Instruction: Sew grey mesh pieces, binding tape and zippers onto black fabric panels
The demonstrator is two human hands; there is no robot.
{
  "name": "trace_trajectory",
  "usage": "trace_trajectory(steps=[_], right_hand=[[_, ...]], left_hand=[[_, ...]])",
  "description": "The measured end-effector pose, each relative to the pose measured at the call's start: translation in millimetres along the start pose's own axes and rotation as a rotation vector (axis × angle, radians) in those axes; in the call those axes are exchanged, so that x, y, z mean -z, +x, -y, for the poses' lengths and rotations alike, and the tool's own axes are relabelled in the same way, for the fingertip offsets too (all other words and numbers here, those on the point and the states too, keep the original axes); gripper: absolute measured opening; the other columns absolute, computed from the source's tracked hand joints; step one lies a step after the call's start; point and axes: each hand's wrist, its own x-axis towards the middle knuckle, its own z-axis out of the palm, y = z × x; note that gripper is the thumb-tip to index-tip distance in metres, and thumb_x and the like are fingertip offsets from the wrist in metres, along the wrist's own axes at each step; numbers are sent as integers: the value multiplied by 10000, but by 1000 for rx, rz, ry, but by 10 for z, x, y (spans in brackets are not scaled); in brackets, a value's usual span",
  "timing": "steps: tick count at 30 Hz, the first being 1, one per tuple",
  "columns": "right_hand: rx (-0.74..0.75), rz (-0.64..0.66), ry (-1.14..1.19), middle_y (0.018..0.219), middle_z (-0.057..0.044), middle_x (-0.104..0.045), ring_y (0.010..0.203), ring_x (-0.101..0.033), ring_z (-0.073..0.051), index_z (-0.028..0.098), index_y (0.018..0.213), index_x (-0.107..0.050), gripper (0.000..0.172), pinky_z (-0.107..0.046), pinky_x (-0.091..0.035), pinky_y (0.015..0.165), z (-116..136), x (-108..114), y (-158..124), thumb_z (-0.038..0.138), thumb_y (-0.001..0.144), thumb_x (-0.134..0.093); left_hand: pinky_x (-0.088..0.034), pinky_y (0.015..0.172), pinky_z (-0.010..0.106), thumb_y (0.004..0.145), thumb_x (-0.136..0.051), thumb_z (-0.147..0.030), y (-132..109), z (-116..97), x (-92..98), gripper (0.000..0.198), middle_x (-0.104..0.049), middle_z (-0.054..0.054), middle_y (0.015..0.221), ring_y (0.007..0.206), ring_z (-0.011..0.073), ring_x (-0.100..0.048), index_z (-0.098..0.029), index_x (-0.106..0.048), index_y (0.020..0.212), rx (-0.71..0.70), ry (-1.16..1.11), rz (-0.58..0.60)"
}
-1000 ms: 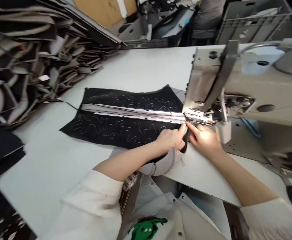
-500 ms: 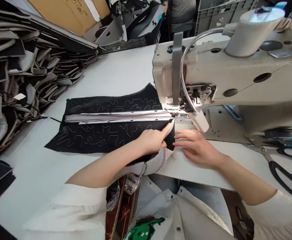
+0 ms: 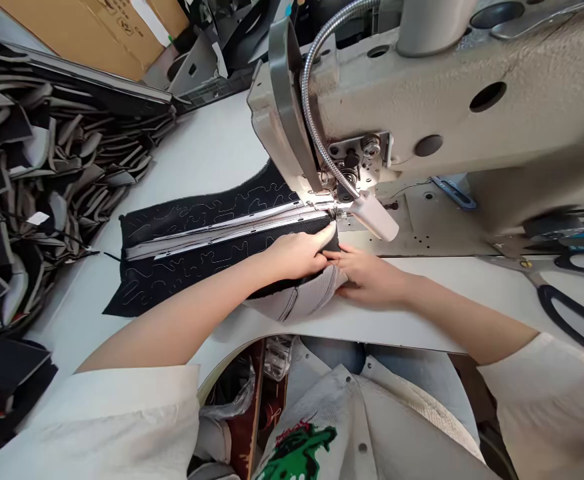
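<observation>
A black fabric piece [image 3: 172, 280] with wavy light stitching lies under the head of the sewing machine [image 3: 352, 113]. A pale seam strip with white edges runs along its middle to the presser foot [image 3: 339, 213]. My left hand [image 3: 297, 255] grips the fabric close to the foot, its index finger stretched along the surface and the other fingers curled. At the near right edge, my right hand [image 3: 369, 275] pinches the folded part, where the light grey backing [image 3: 299, 300] shows. Its fingertips almost meet those of my left hand.
Large black-handled scissors [image 3: 567, 293] lie on the right, with a blue tool [image 3: 455, 192] on the machine bed. Stacked padded pieces [image 3: 72, 160] fill the left side. A cardboard box [image 3: 97, 33] stands behind them. The machine's lamp [image 3: 375, 217] hangs beside the needle area.
My right hand has moved left and closed on the fabric's folded edge; before, it was apart from it with fingers spread. The fabric has tilted slightly. The camera view has shifted.
</observation>
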Motion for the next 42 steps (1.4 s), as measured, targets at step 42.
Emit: trace_trajectory(steps=[42], right_hand=[[16,-139,-522,1212,-165,-617,1166,-519,-303,43,1228,-585,375,-469,-363,1048,-5,-462,290,254,948,-454]], left_hand=[[-477,742,326,863,-427,-188,87,-69,117,678,-695,104,949,894,278,-668,-221,-179,1493,30,298,16]])
